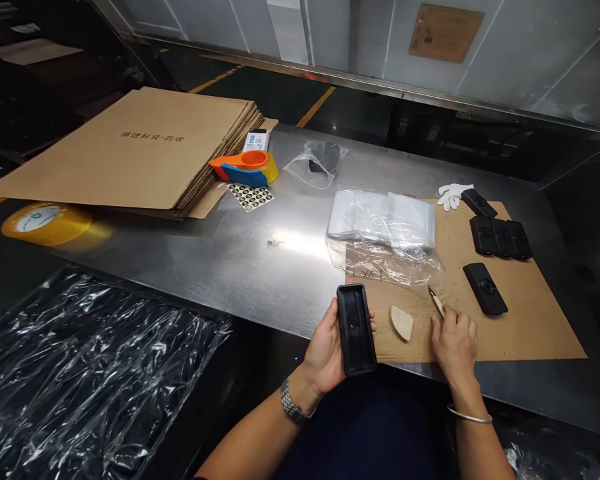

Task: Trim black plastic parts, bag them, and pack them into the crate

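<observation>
My left hand (327, 353) grips a black rectangular plastic housing (355, 333), its hollow side facing up at me and a small hole in its floor. On the cardboard sheet, my right hand (455, 340) has its fingers closed on a slim pale-handled tool (437, 304) with a dark tip; its exact kind is unclear. Between the hands lies a pale wedge-shaped piece (401, 323). A similar black housing (485, 289) rests right of my right hand. Farther back, several more housings (501, 238) lie side by side, with one by a white glove (455, 197).
Clear plastic bags (383, 217) lie stacked beyond the cardboard sheet (535, 320). Left on the metal table (220, 257) are flat cartons (145, 147), an orange-and-blue tape dispenser (245, 168), round stickers (251, 197) and a yellow tape roll (45, 223). Black plastic wrap (95, 380) covers something lower left.
</observation>
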`<state>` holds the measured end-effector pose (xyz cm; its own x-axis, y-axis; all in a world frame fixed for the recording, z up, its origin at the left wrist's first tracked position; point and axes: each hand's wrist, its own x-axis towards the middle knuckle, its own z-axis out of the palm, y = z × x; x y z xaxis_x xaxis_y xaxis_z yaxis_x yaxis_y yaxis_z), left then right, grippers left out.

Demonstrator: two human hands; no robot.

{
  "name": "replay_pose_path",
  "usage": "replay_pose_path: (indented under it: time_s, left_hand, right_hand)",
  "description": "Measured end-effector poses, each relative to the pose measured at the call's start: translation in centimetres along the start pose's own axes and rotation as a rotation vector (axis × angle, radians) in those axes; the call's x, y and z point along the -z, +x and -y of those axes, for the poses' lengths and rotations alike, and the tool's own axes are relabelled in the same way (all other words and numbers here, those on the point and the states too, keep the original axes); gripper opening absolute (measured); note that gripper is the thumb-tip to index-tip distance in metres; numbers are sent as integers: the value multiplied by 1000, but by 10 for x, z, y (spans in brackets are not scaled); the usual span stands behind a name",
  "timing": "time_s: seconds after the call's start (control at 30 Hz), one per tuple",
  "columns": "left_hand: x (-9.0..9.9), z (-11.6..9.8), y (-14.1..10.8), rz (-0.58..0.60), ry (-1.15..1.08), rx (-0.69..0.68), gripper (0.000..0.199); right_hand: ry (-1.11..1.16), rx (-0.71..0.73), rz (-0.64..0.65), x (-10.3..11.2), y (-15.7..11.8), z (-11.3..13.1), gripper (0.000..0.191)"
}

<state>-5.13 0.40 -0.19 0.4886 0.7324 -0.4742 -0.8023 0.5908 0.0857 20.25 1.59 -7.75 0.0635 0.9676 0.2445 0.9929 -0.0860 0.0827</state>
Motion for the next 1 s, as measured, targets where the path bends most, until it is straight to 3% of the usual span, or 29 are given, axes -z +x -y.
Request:
replay_pose_path:
  time_s: [0.47,0.63,0.8,1.0]
  left_hand:
    - [-2,7,-1,-35,23,-55,40]
    - [-2,8,-3,-52,51,-60,46]
    - [-3,8,-1,-57,95,-107,49]
    - [-9,8,4,-105,77,-300,50]
  right_hand:
    - [117,27,-25,-5,2,-4,20]
    - [298,-34,-36,15,-4,1,26]
    - [860,-115,206,68,-22,25,28]
    - [1118,162,693,120,-44,61,25]
